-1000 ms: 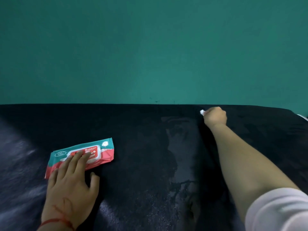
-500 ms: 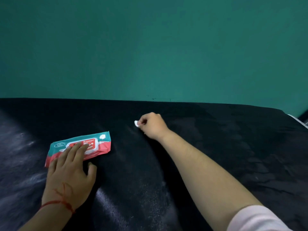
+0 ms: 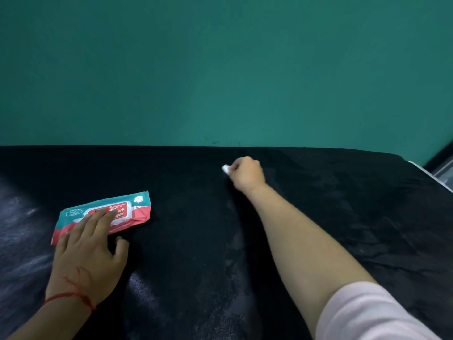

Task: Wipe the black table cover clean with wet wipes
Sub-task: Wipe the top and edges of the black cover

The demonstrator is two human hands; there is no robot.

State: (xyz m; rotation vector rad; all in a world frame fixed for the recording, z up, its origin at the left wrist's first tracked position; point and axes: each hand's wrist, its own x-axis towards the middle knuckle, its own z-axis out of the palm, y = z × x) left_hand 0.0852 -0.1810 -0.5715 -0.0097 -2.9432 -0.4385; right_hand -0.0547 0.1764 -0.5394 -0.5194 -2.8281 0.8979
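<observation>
A black table cover (image 3: 191, 229) spans the whole table. Far out on it my right hand (image 3: 246, 174) is curled round a small balled-up white wet wipe (image 3: 225, 169), which pokes out at the left of the fist and touches the cover. A teal and red pack of wet wipes (image 3: 132, 207) lies flat at the left. My left hand (image 3: 90, 249) rests on the pack with straight fingers, its thumb on the cover beside it.
A teal wall (image 3: 220, 69) rises directly behind the table's far edge. The table's right end (image 3: 426, 168) shows at the upper right, with a pale strip beyond it. Damp, shiny streaks mark the cover near its front and left.
My right hand swept the wipe left from the far right, then back toward the middle. The left hand stays on the pack.
</observation>
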